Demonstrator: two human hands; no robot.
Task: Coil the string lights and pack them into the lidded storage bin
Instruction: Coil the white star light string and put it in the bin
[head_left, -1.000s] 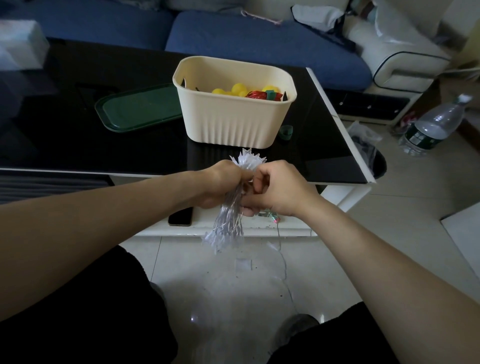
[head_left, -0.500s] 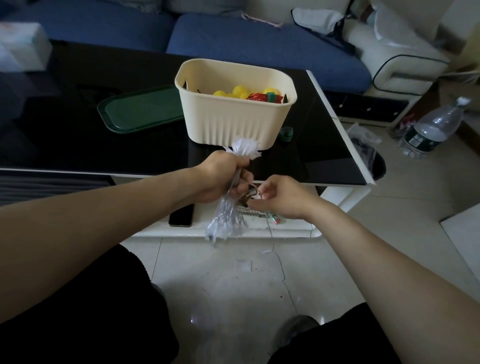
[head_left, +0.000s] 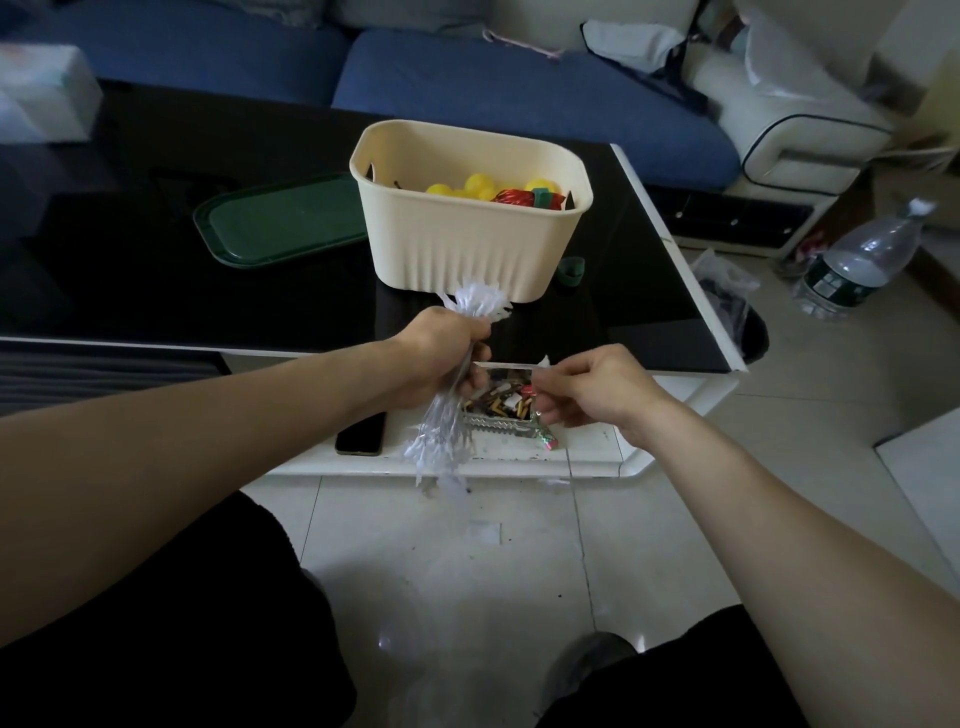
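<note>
String lights (head_left: 451, 364) sit mostly bundled in our left hand (head_left: 441, 358), fist tight around them, while our right hand (head_left: 582, 387) pinches a taut strand. We judge tying, binning (head_left: 467, 249) and the lid (head_left: 280, 223) remain.

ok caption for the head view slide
Left hand grips bundled string lights; right hand pulls a strand taut before the open bin.

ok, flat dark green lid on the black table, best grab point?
Take the flat dark green lid by its near long edge, coming from the front-left. It lies flat, and the cream ribbed bin stands against its right end, blocking that side. Both hands are busy with the string lights for now.
</note>
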